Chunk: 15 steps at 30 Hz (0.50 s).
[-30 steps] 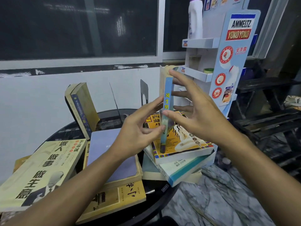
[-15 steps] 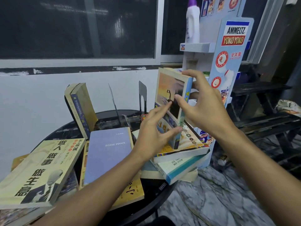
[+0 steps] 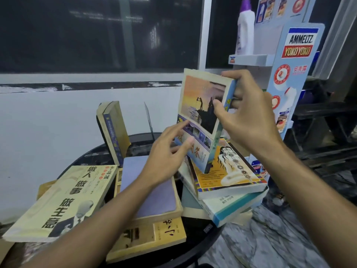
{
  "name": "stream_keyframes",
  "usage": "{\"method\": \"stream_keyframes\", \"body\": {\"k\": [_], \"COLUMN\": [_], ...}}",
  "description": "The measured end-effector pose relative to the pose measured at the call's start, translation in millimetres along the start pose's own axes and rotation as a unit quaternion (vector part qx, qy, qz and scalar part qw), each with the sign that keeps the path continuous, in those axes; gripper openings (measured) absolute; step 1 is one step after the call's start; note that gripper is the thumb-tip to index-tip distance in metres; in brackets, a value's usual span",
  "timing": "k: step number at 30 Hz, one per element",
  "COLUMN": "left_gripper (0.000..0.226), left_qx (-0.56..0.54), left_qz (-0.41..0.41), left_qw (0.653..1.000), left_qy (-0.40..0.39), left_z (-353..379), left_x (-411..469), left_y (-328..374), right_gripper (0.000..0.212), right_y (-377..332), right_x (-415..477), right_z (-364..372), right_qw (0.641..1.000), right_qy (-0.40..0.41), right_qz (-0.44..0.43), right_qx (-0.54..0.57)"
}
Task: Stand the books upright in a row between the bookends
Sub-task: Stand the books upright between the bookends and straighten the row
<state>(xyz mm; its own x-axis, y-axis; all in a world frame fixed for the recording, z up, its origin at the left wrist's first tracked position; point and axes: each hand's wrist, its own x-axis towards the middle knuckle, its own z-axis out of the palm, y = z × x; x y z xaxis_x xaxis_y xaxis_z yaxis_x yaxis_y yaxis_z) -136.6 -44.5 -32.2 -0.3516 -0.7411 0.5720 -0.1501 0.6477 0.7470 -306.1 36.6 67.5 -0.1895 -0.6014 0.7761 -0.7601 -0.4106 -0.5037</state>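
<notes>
Swung round now: the sunset-cover book (image 3: 201, 113), which showed me only its spine a second ago, has turned its front cover toward me and lifted a little.

Reading across from the left, the cream-cover book (image 3: 58, 200) lies flat at the edge of the round black table (image 3: 197, 240). Behind it the blue-spined book (image 3: 114, 132) stands on end, leaning, near a metal bookend (image 3: 148, 120) that I see edge-on. I can't make out a second bookend. The lavender book (image 3: 160, 198) lies flat on the yellow book (image 3: 160, 235).

Next comes my left hand (image 3: 166, 161), fingers straight, tips just touching the lower front cover, steadying and not grasping. The sunset-cover book is up in the air above the right-hand stack. Its long axis is near vertical, the top tipped slightly right, the spine on the right and the cover facing left and toward me. Whether its bottom corner touches the stack I can't tell. My right hand (image 3: 249, 122) clamps it at the spine, thumb on the cover and fingers behind.

Below, the figure-cover book (image 3: 231, 171) sits flat on the teal-edged book (image 3: 231, 209).

By my reckoning it's early going: one book is standing, one is in hand, and at least five are still lying flat.
</notes>
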Motion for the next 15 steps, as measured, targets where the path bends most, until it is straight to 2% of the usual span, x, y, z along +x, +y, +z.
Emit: {"method": "stream_keyframes", "body": {"k": [4,7,9,12,15], "left_gripper": [0.049,0.045,0.046,0.053,0.060], "left_qx": [0.109,0.228,0.288,0.361,0.383], "left_qz": [0.009,0.035,0.024,-0.039,-0.097], "left_qw": [0.991,0.964,0.945,0.921,0.913], "left_qy": [0.080,0.135,0.156,0.141,0.103], "left_z": [-65.1,-112.9,-140.7,-173.9,-195.1], "left_x": [14.2,25.6,33.3,43.0,48.3], "left_y": [-19.8,-32.8,-42.7,-60.0,-75.9], "right_gripper": [0.048,0.046,0.045,0.042,0.042], "right_y": [-18.2,-28.7,-34.9,-40.2,-39.5], "right_x": [11.2,17.2,21.3,27.5,33.3], "right_z": [26.2,50.9,68.5,97.3,126.2], "right_qw": [0.999,0.998,0.997,0.997,0.997], "right_qy": [-0.024,-0.043,-0.056,-0.071,-0.078], "right_qz": [-0.019,-0.024,-0.022,-0.022,-0.024], "right_qx": [0.025,0.044,0.051,0.030,-0.001]}}
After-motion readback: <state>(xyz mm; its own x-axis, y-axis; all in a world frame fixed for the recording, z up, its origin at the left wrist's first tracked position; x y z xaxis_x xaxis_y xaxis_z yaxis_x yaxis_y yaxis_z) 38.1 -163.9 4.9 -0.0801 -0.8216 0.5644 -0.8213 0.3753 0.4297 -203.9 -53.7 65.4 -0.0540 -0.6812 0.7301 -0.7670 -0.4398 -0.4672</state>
